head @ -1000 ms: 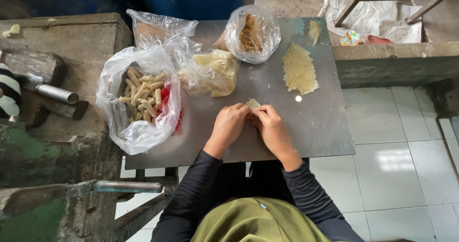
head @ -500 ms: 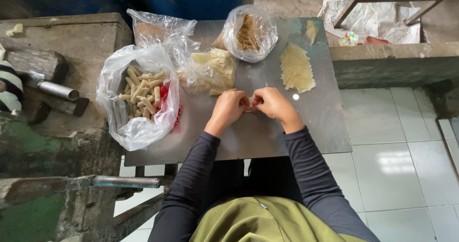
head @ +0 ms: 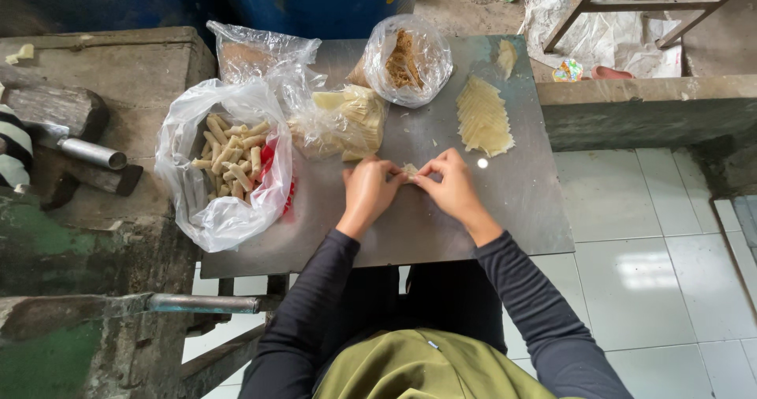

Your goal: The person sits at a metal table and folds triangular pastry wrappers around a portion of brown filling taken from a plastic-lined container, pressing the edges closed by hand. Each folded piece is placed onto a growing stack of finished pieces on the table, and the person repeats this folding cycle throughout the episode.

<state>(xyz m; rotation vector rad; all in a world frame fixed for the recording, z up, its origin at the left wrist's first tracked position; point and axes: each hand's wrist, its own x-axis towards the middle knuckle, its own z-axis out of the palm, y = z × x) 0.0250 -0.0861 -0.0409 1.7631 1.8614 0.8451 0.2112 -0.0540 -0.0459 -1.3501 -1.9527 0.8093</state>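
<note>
A small pale piece of dough wrapper [head: 409, 169] is pinched between the fingertips of both hands at the middle of the grey metal surface [head: 520, 210]. The left hand [head: 369, 191] is closed on its left end and the right hand [head: 451, 186] on its right end, so that the two hands almost meet over it; the piece is mostly hidden by the fingers, and it cannot be told whether it rests on the surface or is lifted just above it. Both forearms are covered by black sleeves. Just beyond the right hand, a fanned stack of thin yellowish wrapper sheets [head: 483, 117] is laid flat on the surface, with a smaller pale scrap [head: 505, 54] near the far edge. Beyond the left hand, a crumpled clear bag of pale sheets [head: 343, 121] is seen, and behind it a round clear bag of brown filling [head: 406, 60]. To the left, an open white plastic bag [head: 225, 214] is filled with finished pale rolls [head: 230, 156], heaped loosely. A further clear bag [head: 252, 52] is placed at the far left corner. A metal pipe [head: 91, 153] lies on the worn wooden bench beside the surface.
</note>
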